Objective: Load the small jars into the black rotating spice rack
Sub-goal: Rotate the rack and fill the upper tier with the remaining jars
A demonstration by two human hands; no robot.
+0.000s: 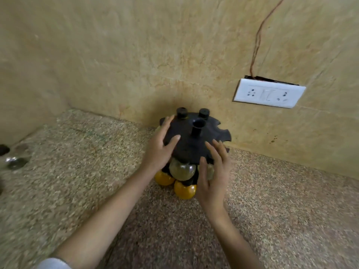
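Note:
The black rotating spice rack (194, 144) stands on the speckled counter against the wall, its notched top disc and centre post facing me. Two jars with black caps (182, 113) sit in its far slots. Lower down hang a jar of greenish spice (182, 171) and two yellow jars (184, 189). My left hand (162, 147) lies with spread fingers on the left side of the top disc. My right hand (212, 171) is at the rack's right front edge, fingers apart, partly covering another jar. Neither hand holds a jar.
A white switch-and-socket plate (269, 93) with a thin wire above it is on the wall to the right. At the far left edge of the counter (77, 162) lie blurred jars (15, 161) with a dark cap.

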